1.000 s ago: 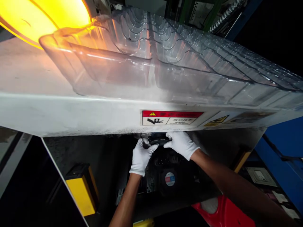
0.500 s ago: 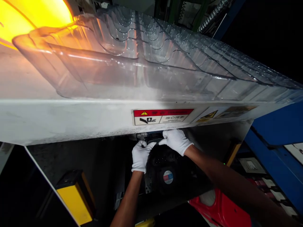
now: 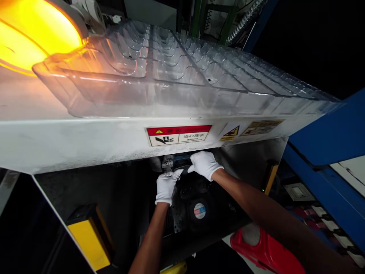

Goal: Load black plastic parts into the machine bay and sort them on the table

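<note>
Both hands wear white gloves and reach in under the front edge of a white machine housing (image 3: 85, 142). My left hand (image 3: 165, 187) is closed, thumb and fingers pinched at the near left end of a dark thin piece (image 3: 184, 168). My right hand (image 3: 205, 165) is closed at the other end of that piece, with its fingers curled. Shadow hides the piece's exact shape. Just behind it, a grey metal block (image 3: 167, 161) shows in the dark opening. Below the hands lies a dark machine part with a round blue-and-red label (image 3: 199, 211).
A clear plastic compartment tray (image 3: 171, 99) rests on the housing above the hands, beside a glowing yellow lamp (image 3: 37, 34). Warning stickers (image 3: 179, 136) mark the front. A yellow-and-black post (image 3: 89, 239) stands left, a red plastic object (image 3: 265, 247) lower right, blue panels (image 3: 336, 140) right.
The view has shifted, so the tray and stickers appear further left. Both hands stay close together at the dark piece, with the left hand's fingers tilted a little more to the right.
</note>
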A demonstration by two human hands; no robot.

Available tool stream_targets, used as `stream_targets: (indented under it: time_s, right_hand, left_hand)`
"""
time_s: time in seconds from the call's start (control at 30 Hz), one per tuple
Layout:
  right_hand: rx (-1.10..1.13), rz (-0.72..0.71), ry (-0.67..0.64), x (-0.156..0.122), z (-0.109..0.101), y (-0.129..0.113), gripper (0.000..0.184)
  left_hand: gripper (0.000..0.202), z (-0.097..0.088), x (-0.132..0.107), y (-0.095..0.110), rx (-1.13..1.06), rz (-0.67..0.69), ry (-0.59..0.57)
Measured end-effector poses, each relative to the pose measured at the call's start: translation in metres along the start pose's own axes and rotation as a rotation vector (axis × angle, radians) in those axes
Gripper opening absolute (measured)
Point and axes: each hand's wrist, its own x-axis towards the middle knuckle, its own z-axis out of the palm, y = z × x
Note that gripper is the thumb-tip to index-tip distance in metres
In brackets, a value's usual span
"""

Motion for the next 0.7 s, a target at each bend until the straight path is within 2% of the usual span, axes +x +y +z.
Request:
stream_targets:
  time_s: [0.1, 0.2, 0.27, 0.37, 0.43, 0.47, 0.5, 0.57, 0.6, 0.63, 0.7]
  right_hand:
    - [0.012, -0.023, 0.011, 0.001, -0.003, -0.005, 0.046]
    - [0.05, -0.036, 0.051, 0.004, -0.006, -0.012, 0.036]
    - [0.1, -0.052, 0.076, -0.003, -0.013, -0.012, 0.03]
    - [0.22, -0.079, 0.127, -0.043, -0.029, 0.003, 0.03]
    - [0.324, -0.097, 0.16, -0.09, -0.029, 0.027, 0.039]
    - [0.382, -0.116, 0.163, -0.118, -0.023, 0.042, 0.043]
    - [0.469, -0.159, 0.141, -0.146, -0.01, 0.059, 0.046]
    - [0.879, -0.191, -0.076, -0.199, 0.032, 0.091, 0.044]
    - [1.05, -0.157, -0.245, -0.222, 0.059, 0.105, 0.041]
    - [1.174, -0.063, -0.345, -0.241, 0.088, 0.117, 0.036]
    - [1.224, 0.003, -0.372, -0.27, 0.142, 0.131, 0.03]
  left_hand:
    - [0.039, -0.001, -0.001, 0.001, 0.104, 0.024, 0.008]
    - [0.037, 0.001, 0.0, 0.008, 0.217, 0.046, 0.059]
    - [0.036, 0.002, -0.001, 0.015, 0.25, 0.054, 0.054]
    - [0.039, -0.005, -0.008, 0.029, 0.238, 0.037, -0.001]
    - [0.045, -0.016, -0.021, 0.038, 0.217, 0.011, 0.035]
    - [0.049, -0.023, -0.031, 0.04, 0.203, 0.0, 0.09]
    - [0.053, -0.029, -0.045, 0.041, 0.186, -0.008, 0.16]
    - [0.058, -0.038, -0.084, 0.035, 0.141, -0.014, 0.307]
    - [0.058, -0.039, -0.109, 0.028, 0.118, -0.015, 0.373]
    - [0.058, -0.036, -0.137, 0.019, 0.101, -0.018, 0.431]
    - [0.056, -0.024, -0.196, -0.008, 0.098, -0.049, 0.527]
